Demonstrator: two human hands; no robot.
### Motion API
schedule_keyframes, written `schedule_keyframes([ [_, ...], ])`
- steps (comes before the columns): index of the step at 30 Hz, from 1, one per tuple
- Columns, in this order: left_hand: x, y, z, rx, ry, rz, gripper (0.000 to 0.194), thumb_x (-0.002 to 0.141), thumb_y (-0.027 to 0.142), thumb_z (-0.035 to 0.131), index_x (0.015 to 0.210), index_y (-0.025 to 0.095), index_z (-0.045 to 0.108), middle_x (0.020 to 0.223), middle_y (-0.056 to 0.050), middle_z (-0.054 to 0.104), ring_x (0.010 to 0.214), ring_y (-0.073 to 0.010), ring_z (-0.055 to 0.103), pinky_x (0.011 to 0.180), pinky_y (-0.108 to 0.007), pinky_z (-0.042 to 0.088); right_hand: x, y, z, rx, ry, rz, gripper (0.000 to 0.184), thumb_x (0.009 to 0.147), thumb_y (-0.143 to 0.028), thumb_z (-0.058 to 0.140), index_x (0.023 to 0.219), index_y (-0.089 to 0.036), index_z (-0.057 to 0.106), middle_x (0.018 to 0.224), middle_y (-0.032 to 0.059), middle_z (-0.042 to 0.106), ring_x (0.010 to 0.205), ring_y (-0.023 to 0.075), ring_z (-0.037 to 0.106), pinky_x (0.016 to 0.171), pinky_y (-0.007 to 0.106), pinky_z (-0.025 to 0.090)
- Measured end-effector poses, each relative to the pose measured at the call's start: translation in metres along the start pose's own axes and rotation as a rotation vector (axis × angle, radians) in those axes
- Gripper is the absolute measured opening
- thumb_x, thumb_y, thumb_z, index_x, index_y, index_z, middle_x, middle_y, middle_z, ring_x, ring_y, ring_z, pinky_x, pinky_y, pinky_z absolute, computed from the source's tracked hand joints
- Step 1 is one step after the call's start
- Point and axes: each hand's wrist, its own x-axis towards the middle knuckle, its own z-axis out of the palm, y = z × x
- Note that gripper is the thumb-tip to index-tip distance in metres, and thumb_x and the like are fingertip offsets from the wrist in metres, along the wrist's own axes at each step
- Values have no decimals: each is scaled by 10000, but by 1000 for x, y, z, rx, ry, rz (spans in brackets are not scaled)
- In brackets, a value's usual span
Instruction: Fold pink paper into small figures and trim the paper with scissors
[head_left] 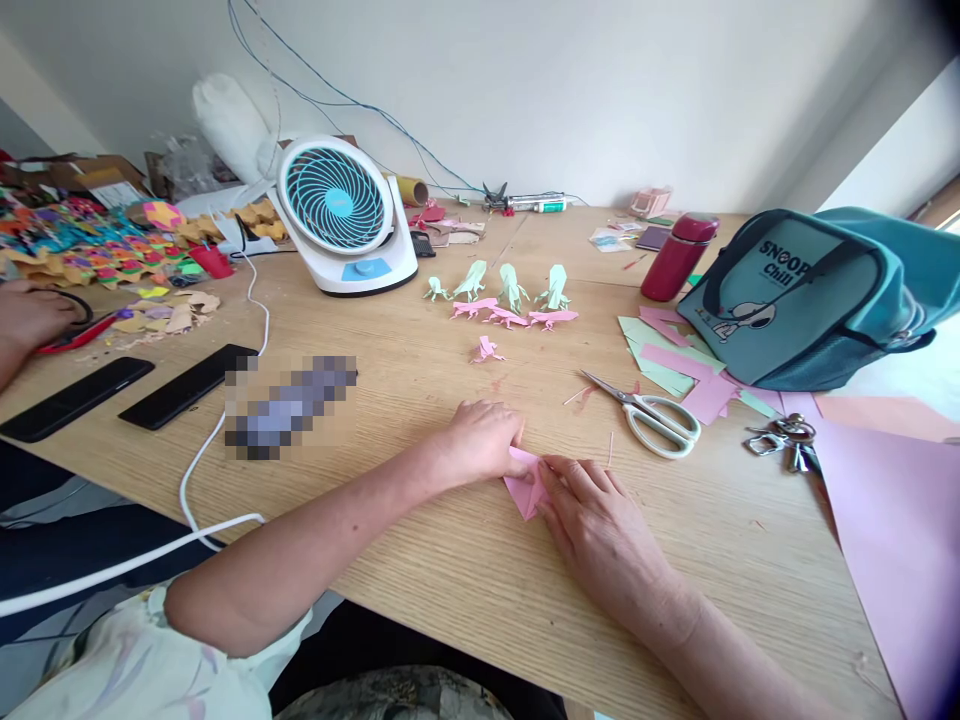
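A small folded piece of pink paper [525,492] lies on the wooden table [435,560] between my two hands. On its far left side, my left hand [484,440] has its fingers closed at the paper's upper edge. My right hand [600,510] presses the paper's right side with fingers held together. Part of the paper is hidden under the fingers. Beyond the hands stand several green folded-paper insects [512,288], a row of pink ones [506,317] and a single small pink one [487,350]. Scissors [652,420] with white handles lie to the right, blades pointing away.
Pink and green paper pieces [667,350], keys [791,440] and a teal bag [765,290] are at right, near a red flask [679,258]. A fan [337,210] stands at back left. Black phones [187,385] and a white cable [196,470] lie left, near another person's hand [34,318].
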Motion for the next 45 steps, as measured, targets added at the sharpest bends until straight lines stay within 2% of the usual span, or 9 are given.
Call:
schedule_keyframes([
  [3, 1, 1, -4, -7, -20, -20, 275, 737, 439, 721, 779, 180, 639, 925, -49, 697, 923, -235, 628, 725, -291, 415, -1, 1, -1, 21, -11, 11, 259, 949, -167, 499, 1169, -119, 625, 1141, 173, 641, 954, 293, 602, 790, 457, 549],
  [8, 8, -4, -5, -89, -96, -41, 239, 733, 420, 718, 780, 191, 668, 719, -13, 674, 683, -175, 603, 560, -257, 326, -2, 3, -4, 48, -25, -6, 303, 942, -150, 494, 1218, -108, 611, 1174, 175, 639, 963, 295, 599, 791, 459, 546],
  [18, 20, -13, 9, -215, 110, 39, 44, 742, 221, 666, 732, 192, 698, 738, -3, 712, 668, -152, 602, 558, -244, 339, 0, 8, -10, 116, -70, -48, 315, 930, -111, 500, 1217, -103, 630, 1175, 144, 664, 947, 275, 590, 817, 451, 531],
  [21, 19, -17, 16, -251, 187, 78, 94, 757, 153, 640, 702, 188, 707, 747, -6, 728, 697, -157, 628, 614, -246, 394, -1, 9, -11, 112, -79, -57, 315, 935, -109, 493, 1217, -98, 631, 1178, 145, 667, 938, 270, 592, 805, 437, 529],
  [27, 12, -26, 27, -394, 304, 136, 133, 808, 166, 650, 694, 181, 717, 759, -5, 723, 695, -142, 634, 659, -253, 427, -1, 9, -11, 36, -56, -103, 311, 959, -135, 466, 1222, -93, 629, 1187, 150, 675, 944, 263, 612, 805, 413, 511],
  [31, 7, -25, 33, -573, 326, 48, 59, 788, 257, 710, 783, 198, 701, 725, 22, 692, 653, -133, 608, 599, -240, 424, 0, 9, -10, -13, -61, -124, 330, 955, -128, 462, 1239, -74, 621, 1162, 155, 687, 933, 265, 618, 785, 410, 503],
  [34, 4, -21, 40, -567, 358, -2, 261, 693, 284, 802, 887, 205, 647, 779, 21, 689, 711, -162, 628, 626, -259, 454, 0, 9, -10, -33, -52, -138, 335, 966, -131, 446, 1244, -63, 618, 1176, 165, 683, 919, 264, 619, 775, 409, 500],
  [38, 3, -15, 47, -471, 439, 28, 458, 670, 265, 824, 1044, 208, 564, 1017, -33, 692, 916, -228, 654, 789, -339, 499, -1, 10, -9, -39, -25, -149, 332, 967, -131, 447, 1235, -51, 625, 1173, 174, 682, 921, 268, 615, 772, 407, 504],
  [45, 3, -8, 47, -401, 495, 62, 542, 727, 73, 731, 1197, 201, 492, 848, 4, 666, 832, -201, 635, 795, -344, 481, -1, 10, -8, -24, -29, -150, 331, 951, -108, 453, 1216, -44, 640, 1179, 181, 677, 940, 274, 608, 776, 408, 519],
])
